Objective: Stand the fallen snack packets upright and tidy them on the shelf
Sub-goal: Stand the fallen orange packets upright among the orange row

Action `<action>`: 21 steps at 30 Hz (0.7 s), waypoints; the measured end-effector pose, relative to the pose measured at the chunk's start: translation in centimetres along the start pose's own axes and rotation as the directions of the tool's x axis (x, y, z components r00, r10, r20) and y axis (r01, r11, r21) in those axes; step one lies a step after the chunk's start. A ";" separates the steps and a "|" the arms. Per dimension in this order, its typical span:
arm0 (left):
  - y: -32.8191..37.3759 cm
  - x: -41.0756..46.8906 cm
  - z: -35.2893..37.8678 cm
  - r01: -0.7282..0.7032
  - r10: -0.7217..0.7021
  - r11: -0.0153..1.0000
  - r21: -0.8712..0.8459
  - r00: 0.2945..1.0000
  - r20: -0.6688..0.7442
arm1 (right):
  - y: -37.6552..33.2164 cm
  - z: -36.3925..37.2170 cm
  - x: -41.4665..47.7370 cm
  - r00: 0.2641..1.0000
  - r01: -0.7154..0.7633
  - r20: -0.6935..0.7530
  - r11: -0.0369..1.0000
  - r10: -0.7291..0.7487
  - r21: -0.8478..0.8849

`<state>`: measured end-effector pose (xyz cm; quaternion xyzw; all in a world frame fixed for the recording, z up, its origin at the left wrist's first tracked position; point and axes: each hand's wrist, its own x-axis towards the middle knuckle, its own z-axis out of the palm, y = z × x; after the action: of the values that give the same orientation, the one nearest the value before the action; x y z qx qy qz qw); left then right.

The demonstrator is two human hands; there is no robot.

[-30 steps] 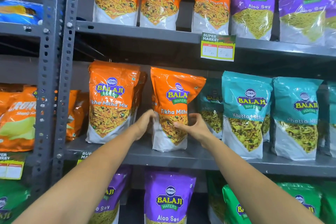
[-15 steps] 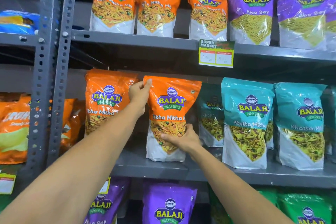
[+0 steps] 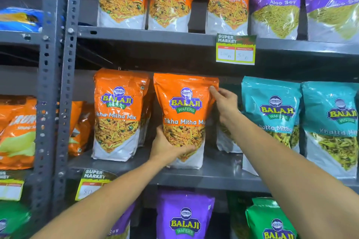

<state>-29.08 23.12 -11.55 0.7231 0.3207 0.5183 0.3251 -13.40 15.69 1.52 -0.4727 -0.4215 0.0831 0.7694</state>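
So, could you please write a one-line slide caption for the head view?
Both hands steady an upright orange Tikha Mitha Mix packet on the middle shelf: left hand low, right hand at top corner.

orange Tikha Mitha Mix packet (image 3: pixel 185 114) standing upright on the grey middle shelf (image 3: pixel 219 175), left hand (image 3: pixel 167 146) cupping its lower corner at 7 o'clock, right hand (image 3: pixel 226 104) pinching the top edge at 2 o'clock, another orange packet (image 3: pixel 118 114) just beside at 9, teal packets (image 3: pixel 272 114) at 3

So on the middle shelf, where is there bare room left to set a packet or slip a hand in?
Bare middle shelf shows in front of the held orange packet, between it and the teal packets. A narrow gap separates it from the left orange packet. Right of there, teal packets stand edge to edge: crowded. Left hand and right hand grip the packet.
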 end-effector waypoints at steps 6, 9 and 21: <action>-0.3 0.7 -0.7 0.023 -0.014 0.997 -0.075 0.993 0.118 | 0.7 -0.6 0.1 0.995 -0.032 0.091 0.998 0.037 -0.061; -0.9 1.5 -2.0 0.022 -0.012 0.934 -0.356 0.999 0.031 | 3.1 -1.8 -2.3 0.956 -0.097 0.259 0.982 0.136 -0.160; -2.4 3.4 -3.2 -0.291 0.254 0.947 -0.132 0.936 -0.242 | 9.4 -1.4 -6.1 0.888 -0.171 0.398 0.969 0.230 -0.178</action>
<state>-31.56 27.71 -10.86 0.6687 0.2069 0.6608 0.2711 -13.66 16.59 -9.74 -0.5373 -0.5290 0.2316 0.6147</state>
